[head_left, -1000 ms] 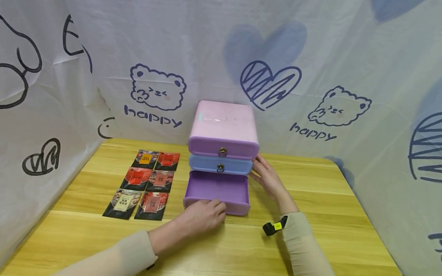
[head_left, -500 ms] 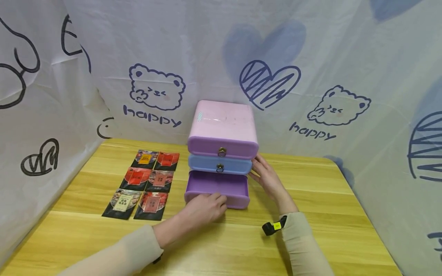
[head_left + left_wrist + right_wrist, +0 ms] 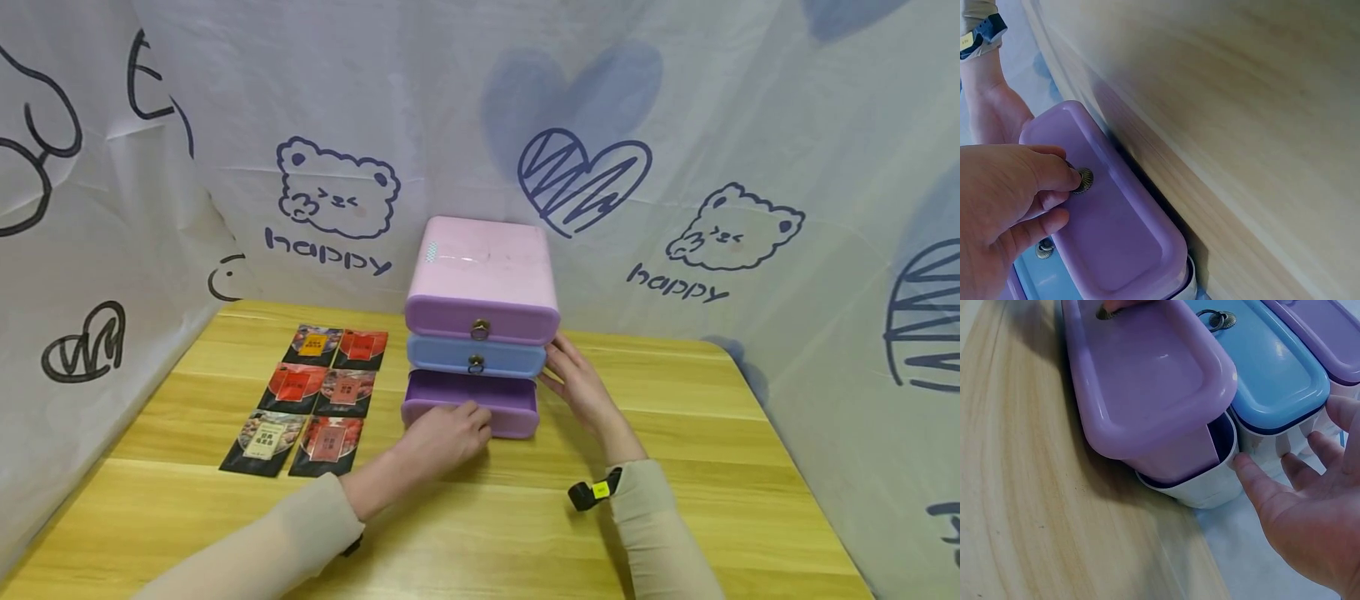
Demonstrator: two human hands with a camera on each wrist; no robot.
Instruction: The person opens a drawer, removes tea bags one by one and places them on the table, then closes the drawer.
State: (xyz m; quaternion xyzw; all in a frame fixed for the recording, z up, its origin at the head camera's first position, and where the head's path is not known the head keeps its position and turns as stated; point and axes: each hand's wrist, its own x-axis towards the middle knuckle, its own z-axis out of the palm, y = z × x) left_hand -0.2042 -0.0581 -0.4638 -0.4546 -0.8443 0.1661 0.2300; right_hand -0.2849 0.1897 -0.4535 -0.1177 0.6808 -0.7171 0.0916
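A small cabinet [image 3: 487, 258] with a pink top has three drawers. The purple bottom drawer [image 3: 510, 421] stands partly pulled out, with bare inside showing; the blue middle drawer [image 3: 442, 354] and the purple top drawer [image 3: 525, 321] are closed. My left hand [image 3: 444, 437] is at the bottom drawer's front. In the left wrist view its fingertips pinch at the brass ring pull [image 3: 1085, 180], whose ring is hidden by the fingers. My right hand [image 3: 581, 392] rests with extended fingers against the cabinet's right side; in the right wrist view the fingertips [image 3: 1244, 462] touch the pale casing.
Several dark sachets with red, orange and cream labels, such as a cream-labelled sachet [image 3: 262, 442], lie in two columns left of the cabinet. The wooden table [image 3: 712, 442] meets a printed cloth backdrop [image 3: 465, 108] behind and at the sides.
The bottom drawer has slid inward, away from me, and my left hand has moved forward with it. My right hand has stayed at the cabinet's side.
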